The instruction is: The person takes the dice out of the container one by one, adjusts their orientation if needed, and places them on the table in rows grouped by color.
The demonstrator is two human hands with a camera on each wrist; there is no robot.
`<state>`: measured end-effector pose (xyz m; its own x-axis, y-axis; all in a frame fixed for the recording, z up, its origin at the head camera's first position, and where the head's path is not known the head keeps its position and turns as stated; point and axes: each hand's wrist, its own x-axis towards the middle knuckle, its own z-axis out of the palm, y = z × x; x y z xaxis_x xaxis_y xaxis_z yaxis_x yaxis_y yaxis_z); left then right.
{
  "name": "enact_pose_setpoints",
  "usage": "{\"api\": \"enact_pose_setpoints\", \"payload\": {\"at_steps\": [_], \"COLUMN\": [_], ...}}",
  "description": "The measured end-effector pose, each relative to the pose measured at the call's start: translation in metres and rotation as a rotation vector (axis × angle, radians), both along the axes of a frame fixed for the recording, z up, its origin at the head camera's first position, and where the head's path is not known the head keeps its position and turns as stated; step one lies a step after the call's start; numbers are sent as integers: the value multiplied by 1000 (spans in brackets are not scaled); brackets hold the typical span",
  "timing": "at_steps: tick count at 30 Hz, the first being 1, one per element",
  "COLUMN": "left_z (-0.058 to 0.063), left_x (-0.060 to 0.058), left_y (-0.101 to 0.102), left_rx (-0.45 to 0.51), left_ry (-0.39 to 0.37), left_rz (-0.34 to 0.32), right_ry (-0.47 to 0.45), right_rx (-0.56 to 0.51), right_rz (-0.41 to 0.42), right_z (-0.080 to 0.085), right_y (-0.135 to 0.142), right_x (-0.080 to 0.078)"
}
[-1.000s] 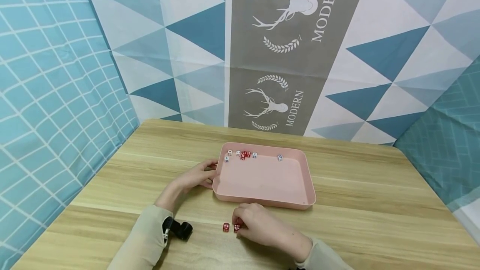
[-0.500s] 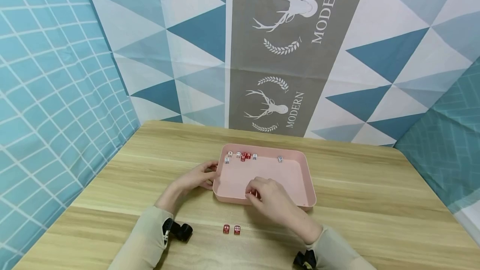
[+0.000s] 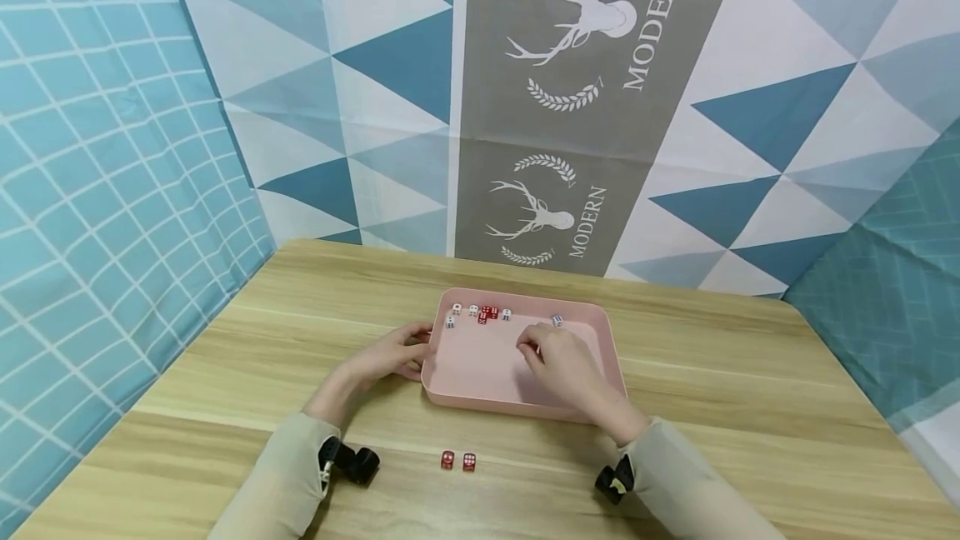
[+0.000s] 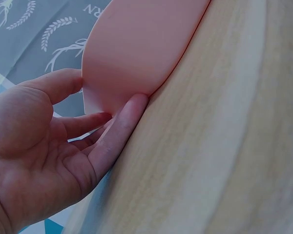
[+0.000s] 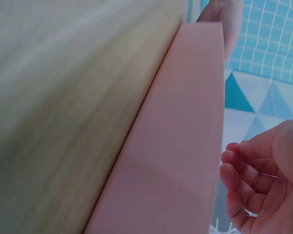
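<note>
My left hand (image 3: 386, 354) grips the left side of a pink tray (image 3: 480, 365). In the left wrist view its thumb lies at the rim, and the other fingers (image 4: 129, 114) press the outer wall. My right hand (image 3: 562, 361) hovers over the right half of the tray, fingers loosely curled. No thing shows between its fingertips in the right wrist view. Several red dice (image 3: 486, 312) and white dice (image 3: 457, 308) sit along the tray's far left side. A lone white die (image 3: 557, 320) lies just beyond my right hand. Two red dice (image 3: 458, 461) stand side by side on the table before the tray.
The tray stands on a wooden table (image 3: 712, 390), its near wall (image 5: 171, 131) raised above the tabletop. A patterned cloth (image 3: 397, 90) hangs behind the table's back edge. Blue tiled cloth (image 3: 97, 190) hangs on the left.
My right hand has left the red dice on the table and moved forward and right over the tray. Both dice stay where they were. My left hand keeps its place at the tray.
</note>
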<state>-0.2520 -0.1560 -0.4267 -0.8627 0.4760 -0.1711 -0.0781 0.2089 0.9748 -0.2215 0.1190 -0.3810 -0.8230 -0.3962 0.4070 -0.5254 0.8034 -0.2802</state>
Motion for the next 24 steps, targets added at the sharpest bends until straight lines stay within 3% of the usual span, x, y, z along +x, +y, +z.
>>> {"api": "enact_pose_setpoints", "payload": {"at_steps": [8,17,24], "left_z": [0,-1,-2], "left_x": [-2,-2,-2], "left_y": [1,2,1], "left_rx": [-4,-9,-9], "left_ry": [0,-1,-5], "left_rz": [-11,-5,-4], "right_ry": [-83,-205,-178], "right_rx": [-10,-74,-84], "right_rz": [-113,-157,-150], "right_z": [-2,-5,-13], "right_y": [11,19,27], "right_x": [-19,-29,-36]}}
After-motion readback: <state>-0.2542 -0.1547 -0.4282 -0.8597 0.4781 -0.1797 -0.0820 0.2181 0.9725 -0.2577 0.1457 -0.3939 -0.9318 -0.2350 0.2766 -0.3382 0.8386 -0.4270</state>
